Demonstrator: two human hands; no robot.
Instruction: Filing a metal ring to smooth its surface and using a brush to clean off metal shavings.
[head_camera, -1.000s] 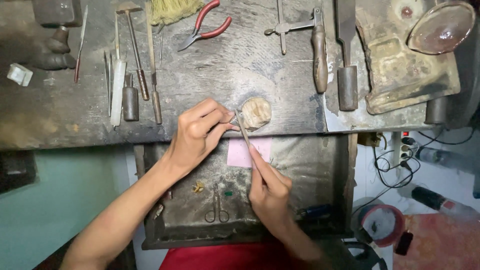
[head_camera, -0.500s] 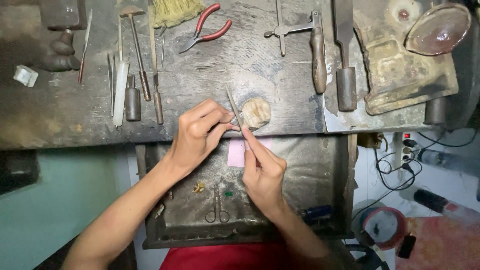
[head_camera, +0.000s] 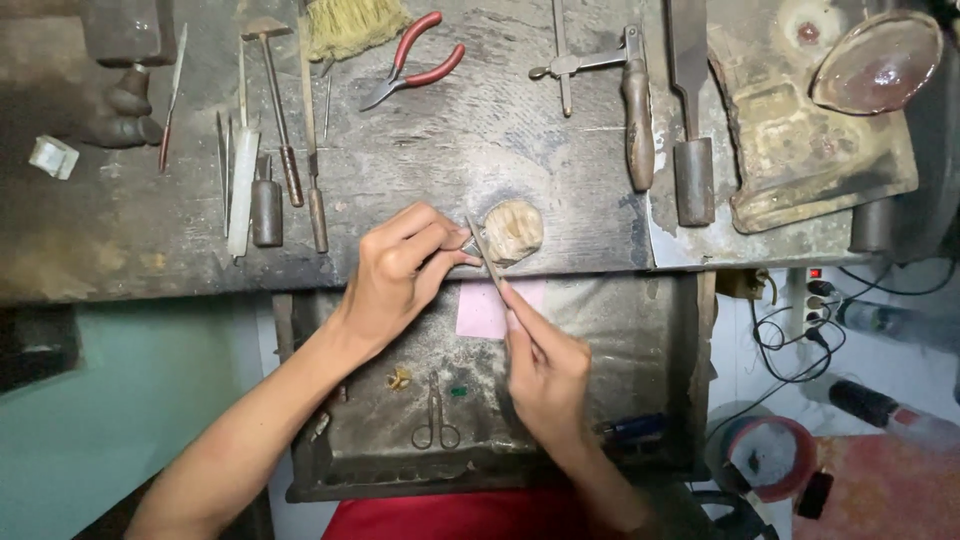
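File (head_camera: 486, 258) drawn back slightly, tip up-left, gripped by right hand (head_camera: 545, 375), left hand (head_camera: 405, 270) fingers pinching small piece.

one head-worn view looks straight down, fairly near, onto the wooden workbench (head_camera: 420, 190) and the drawer tray (head_camera: 620, 340) below it.

1. At twelve o'clock I see a worn, scratched wooden workbench (head_camera: 480, 130), dimly lit.
2. At six, a metal drawer tray (head_camera: 660, 340) hangs under it.
3. At eight, a teal surface (head_camera: 130, 400).
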